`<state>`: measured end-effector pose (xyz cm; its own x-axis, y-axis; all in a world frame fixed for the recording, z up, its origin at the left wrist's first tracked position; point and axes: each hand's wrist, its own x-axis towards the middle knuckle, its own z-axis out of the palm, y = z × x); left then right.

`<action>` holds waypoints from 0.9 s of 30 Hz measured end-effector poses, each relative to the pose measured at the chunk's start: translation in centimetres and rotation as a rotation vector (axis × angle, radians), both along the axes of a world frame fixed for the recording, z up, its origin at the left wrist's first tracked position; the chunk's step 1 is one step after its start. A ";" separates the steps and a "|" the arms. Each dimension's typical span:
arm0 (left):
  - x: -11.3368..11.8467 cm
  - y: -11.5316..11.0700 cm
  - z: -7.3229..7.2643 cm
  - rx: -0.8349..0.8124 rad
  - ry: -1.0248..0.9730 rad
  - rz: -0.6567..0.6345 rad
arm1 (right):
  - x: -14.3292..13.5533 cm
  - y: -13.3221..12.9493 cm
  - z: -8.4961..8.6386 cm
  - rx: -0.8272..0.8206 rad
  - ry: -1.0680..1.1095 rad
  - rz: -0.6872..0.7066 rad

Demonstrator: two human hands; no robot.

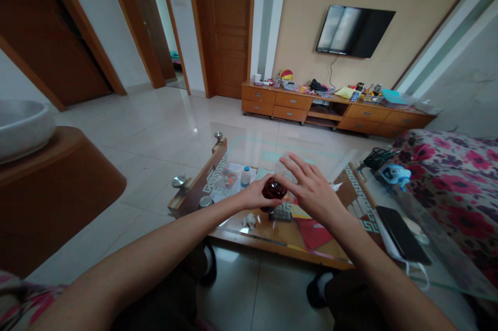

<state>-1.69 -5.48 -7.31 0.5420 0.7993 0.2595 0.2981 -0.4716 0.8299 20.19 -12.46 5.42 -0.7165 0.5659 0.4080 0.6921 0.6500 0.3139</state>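
Observation:
A dark red, glossy round container (274,189) is held over the glass coffee table (249,242). My left hand (258,195) wraps round its left side and lower part. At its upper right is my right hand (310,185), with thumb near the container's top and fingers raised and bent around a clear, see-through object (283,166) that is hard to make out. Below the hands, a grey-black item (280,215) and a crumpled white tissue (249,221) lie at the table. A small clear bottle with a blue cap (245,177) stands left of my hands.
A dark round-topped can (206,202) is at the table's left. Red paper (314,234) shows at the right. A black phone (403,233) and a blue-white toy (396,175) are further right, beside a flowered sofa (459,185). A low cabinet (291,105) stands ahead.

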 end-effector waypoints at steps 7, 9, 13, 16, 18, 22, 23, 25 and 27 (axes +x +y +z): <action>0.0 -0.3 0.6 0.004 -0.022 -0.014 | 0.1 0.2 -0.4 0.006 0.022 0.008; 0.0 -0.3 0.6 0.005 -0.028 -0.021 | 0.1 0.2 -0.4 0.005 0.022 0.005; 0.0 -0.2 0.4 0.007 -0.028 -0.025 | 0.0 0.2 -0.4 0.009 0.012 0.009; 0.0 -0.1 0.2 0.002 -0.041 -0.047 | 0.1 0.2 -0.5 0.014 0.021 0.009; -0.1 0.0 0.2 0.004 -0.044 -0.052 | 0.2 0.4 -0.5 0.011 0.041 0.008; -0.4 0.3 0.2 0.028 0.015 -0.059 | 0.8 0.6 -0.6 -0.017 0.098 -0.001; -0.6 0.5 0.1 0.033 0.039 -0.059 | 0.9 0.7 -0.6 -0.026 0.114 -0.001; -0.8 0.7 0.0 0.038 0.085 -0.053 | 1.3 0.7 -0.5 -0.050 0.142 -0.003; -1.0 0.8 0.1 0.039 0.122 -0.038 | 1.6 0.6 -0.4 -0.084 0.168 -0.014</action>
<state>-2.71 -4.66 -7.22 0.6015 0.7679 0.2202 0.3771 -0.5159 0.7692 21.78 -11.85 4.97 -0.6340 0.6127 0.4719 0.7395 0.6588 0.1382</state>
